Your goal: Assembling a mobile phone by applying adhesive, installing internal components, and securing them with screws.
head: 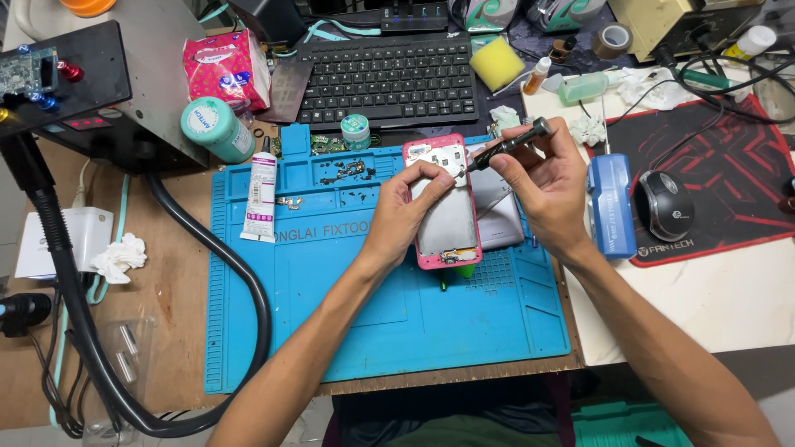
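Two hands meet over an opened pink phone point(448, 217) lying on the blue repair mat point(331, 314), roughly at the mat's 1 o'clock corner. At the far left a thick black hose point(217, 257) loops across the table point(166, 281); if an elbow catches it, the heavy unit above it could jerk, I judge. On the mat's left part, at 10 o'clock from the phone, a white glue tube point(261, 199) lies beside scattered loose small parts point(352, 172); a sweep of the forearm could scatter those, and they would be hard to find.

The left hand point(406, 217) is curled around the phone's left edge, fingers pressing on the metal inner plate to steady it. The right hand point(542, 184) is closed in a pen grip on a black precision screwdriver point(507, 144), its tip down at the phone's upper edge, at 12 o'clock on the body. The likely trouble is there: if the tip slips off a tiny screw, it could scratch the board or strip the head. Too light a hold from the left hand would let the phone skate on the mat.

Right of the hands, at 3 o'clock, a blue box point(613, 205) and a black mouse point(665, 204) sit near the right wrist.
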